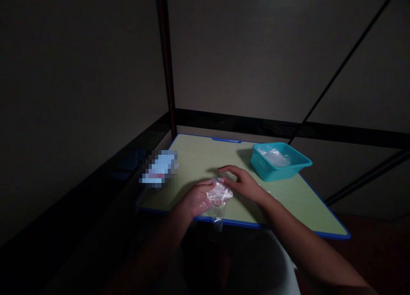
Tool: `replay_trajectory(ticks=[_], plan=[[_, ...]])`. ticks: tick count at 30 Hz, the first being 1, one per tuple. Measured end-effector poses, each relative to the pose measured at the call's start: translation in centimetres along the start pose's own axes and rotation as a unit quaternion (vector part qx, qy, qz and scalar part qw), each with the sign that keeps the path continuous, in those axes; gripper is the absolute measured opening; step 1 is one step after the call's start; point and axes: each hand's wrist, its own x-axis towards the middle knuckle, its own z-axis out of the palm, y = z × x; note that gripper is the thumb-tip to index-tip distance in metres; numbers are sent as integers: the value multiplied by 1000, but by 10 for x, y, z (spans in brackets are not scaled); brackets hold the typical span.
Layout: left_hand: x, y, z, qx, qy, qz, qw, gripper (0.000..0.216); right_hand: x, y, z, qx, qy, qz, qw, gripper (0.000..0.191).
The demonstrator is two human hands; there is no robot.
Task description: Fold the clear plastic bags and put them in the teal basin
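Observation:
A clear, crinkled plastic bag [219, 191] rests in my left hand [200, 197], whose thumb lies over its upper edge. The bag's lower end hangs down past the table's near edge. Just to the right, my right hand [239, 181] curves above the bag, its fingers apart and its thumb at the bag's upper right edge. Whether that thumb presses on the plastic, I cannot tell.
A turquoise basket [275, 173] with clear plastic inside stands at the table's right. On the left lies a pale blue, pixelated item [160, 166]. The light green table [201, 151] has a blue rim and stands near dark-trimmed walls. Small clear scraps lie behind my right wrist.

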Motion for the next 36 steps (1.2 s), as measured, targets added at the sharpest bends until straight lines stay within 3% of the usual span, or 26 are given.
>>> replay_trajectory(ticks=[2,4,10,16,18,22,25,27,30,33,36], plan=[[-2,0,1,34,-19,-6,999,22,5,5,-3,116,-75,57,989,25],[-2,0,0,54,-43,-16,998,27,7,8,-3,202,-107,90,969,26],[0,2,-3,43,-83,-28,995,36,3,12,1,296,-58,146,942,33],[-1,7,2,37,-95,-43,994,46,-1,17,9,353,-102,195,909,35],[2,5,0,23,-83,-45,995,45,-1,19,12,346,-78,197,914,33],[8,0,-5,-32,-41,-62,997,34,-1,20,13,226,32,136,964,32],[8,-1,-6,-65,-35,-69,995,38,-2,18,9,41,103,7,994,21],[6,0,-5,-74,-38,-78,993,46,-4,16,7,-94,111,-106,984,11],[3,2,-1,-96,-48,-83,991,55,-7,14,6,-253,65,-235,936,10],[2,4,4,-121,-47,-63,990,54,-9,13,6,-334,11,-279,900,16],[4,4,4,-129,-5,-45,991,35,-10,8,3,-340,-39,-273,899,17]])
